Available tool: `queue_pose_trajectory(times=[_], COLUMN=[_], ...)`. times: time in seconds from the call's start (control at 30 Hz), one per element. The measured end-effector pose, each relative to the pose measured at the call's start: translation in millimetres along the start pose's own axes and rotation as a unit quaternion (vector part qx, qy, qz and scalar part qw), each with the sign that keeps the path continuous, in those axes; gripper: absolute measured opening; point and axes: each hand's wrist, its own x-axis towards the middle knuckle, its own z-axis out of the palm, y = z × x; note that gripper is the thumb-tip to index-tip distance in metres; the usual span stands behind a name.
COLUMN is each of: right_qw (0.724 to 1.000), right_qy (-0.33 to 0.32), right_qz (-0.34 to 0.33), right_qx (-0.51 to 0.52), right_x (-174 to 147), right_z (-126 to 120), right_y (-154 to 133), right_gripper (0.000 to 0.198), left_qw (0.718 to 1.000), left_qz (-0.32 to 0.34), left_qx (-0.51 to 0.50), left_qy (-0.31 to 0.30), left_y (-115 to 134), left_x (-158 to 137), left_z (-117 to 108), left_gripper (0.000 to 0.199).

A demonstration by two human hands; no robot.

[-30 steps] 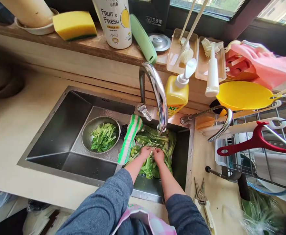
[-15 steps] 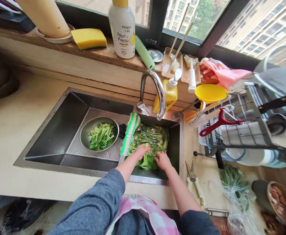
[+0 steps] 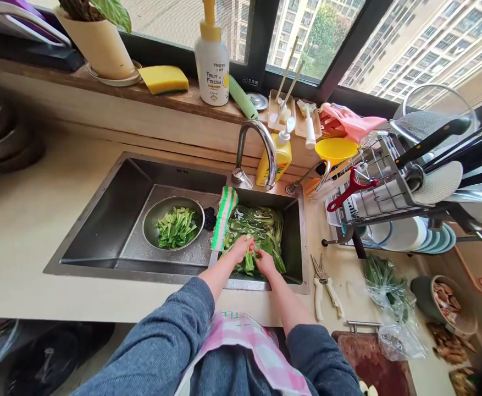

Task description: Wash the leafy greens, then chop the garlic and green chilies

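Over at the far left of the tabletop (image 3: 22,264), some dark pots (image 3: 5,143) sit near the wall. Next along is the wooden sill (image 3: 121,98), with a planter (image 3: 100,49) on its saucer and a yellow sponge (image 3: 164,80) just beside it. Below that is the left basin (image 3: 117,209), with a metal bowl (image 3: 150,217) full of loose greens (image 3: 176,228) and a black scrubber (image 3: 210,218) right by its rim. Above, a white bottle (image 3: 211,66) stands on the sill. A green-striped cloth (image 3: 224,214) hangs at the divide between the basins.

My left grip (image 3: 237,250) is just right of the cloth, fingers and thumb closed on a leafy bit of the wet greens (image 3: 261,220) that fill most of the right basin (image 3: 293,236). My right grip (image 3: 266,262) is down at the same greens, fingers curled, but honestly can't tell if it's pinching anything. The tap (image 3: 270,157) arches over the back of that basin, yellow soap (image 3: 276,159) behind it.

Further right, the shears (image 3: 323,280) lie on the tabletop with blades slightly apart. Above them a red peeler (image 3: 343,197) hangs at the rack (image 3: 389,216). Nearer me is a reddish board (image 3: 372,352), then a clear bag (image 3: 393,297) with something green inside, touching or nearly touching a tub (image 3: 420,300).
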Motion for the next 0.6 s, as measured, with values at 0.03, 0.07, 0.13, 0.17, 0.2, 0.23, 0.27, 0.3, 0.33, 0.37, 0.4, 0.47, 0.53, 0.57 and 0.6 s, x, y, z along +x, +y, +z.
queue_pose_trajectory(times=[0.03, 0.07, 0.13, 0.17, 0.2, 0.23, 0.27, 0.3, 0.33, 0.37, 0.4, 0.47, 0.53, 0.57, 0.6], right_qw=[1.0, 1.0, 1.0, 1.0, 0.999, 0.999, 0.999, 0.998, 0.998, 0.998, 0.998, 0.998, 0.998, 0.998, 0.999], right_qy=[-0.002, -0.005, -0.01, -0.014, -0.018, -0.023, -0.026, -0.028, -0.03, -0.031, -0.033, -0.035, -0.029, -0.023, -0.015], right_qz=[0.003, 0.004, 0.002, 0.0, -0.003, -0.007, -0.011, -0.014, -0.016, -0.017, -0.015, -0.006, 0.005, 0.009, 0.01], right_qx=[-0.004, -0.009, -0.021, -0.027, -0.033, -0.038, -0.042, -0.046, -0.049, -0.052, -0.056, -0.061, -0.059, -0.055, -0.049], right_x=[2.5, 4.9, 10.1, 13.1, 16.4, 19.9, 23.6, 27.4, 31.0, 34.4, 37.5, 42.1, 44.1, 43.8, 42.6], right_z=[1.2, 1.0, -1.7, -2.9, -3.4, -3.1, -1.8, 0.3, 3.1, 6.2, 9.2, 13.8, 14.0, 11.9, 8.5], right_y=[0.5, 1.1, 1.2, 0.3, -1.5, -4.0, -7.2, -10.7, -14.5, -18.1, -21.5, -26.7, -29.2, -29.5, -29.3], right_gripper=[0.036, 0.035, 0.039, 0.042, 0.044, 0.045, 0.045, 0.044, 0.041, 0.038, 0.033, 0.023, 0.014, 0.012, 0.012], left_qw=[1.0, 0.999, 0.995, 0.993, 0.99, 0.985, 0.98, 0.974, 0.969, 0.966, 0.965, 0.972, 0.981, 0.985, 0.99], left_qz=[0.012, 0.025, 0.05, 0.06, 0.071, 0.085, 0.103, 0.122, 0.142, 0.161, 0.176, 0.183, 0.165, 0.145, 0.12], left_qx=[0.016, 0.034, 0.074, 0.091, 0.109, 0.129, 0.15, 0.169, 0.182, 0.187, 0.181, 0.14, 0.094, 0.076, 0.062], left_qy=[0.008, 0.017, 0.038, 0.048, 0.06, 0.072, 0.082, 0.087, 0.087, 0.079, 0.067, 0.047, 0.044, 0.047, 0.049], left_y=[3.4, 7.6, 17.7, 23.1, 28.4, 33.3, 38.0, 42.3, 46.2, 49.9, 53.3, 58.8, 61.4, 61.1, 59.6], left_x=[-1.0, -1.7, -2.3, -2.5, -2.8, -3.3, -3.8, -4.5, -5.4, -6.3, -7.4, -9.7, -11.4, -11.9, -11.9], left_z=[-2.9, -6.3, -13.6, -17.0, -19.8, -21.9, -23.3, -24.2, -24.6, -24.7, -24.7, -24.7, -24.8, -24.8, -24.7], left_gripper=[0.023, 0.023, 0.021, 0.019, 0.017, 0.015, 0.014, 0.014, 0.015, 0.015, 0.016, 0.015, 0.014, 0.014, 0.015])
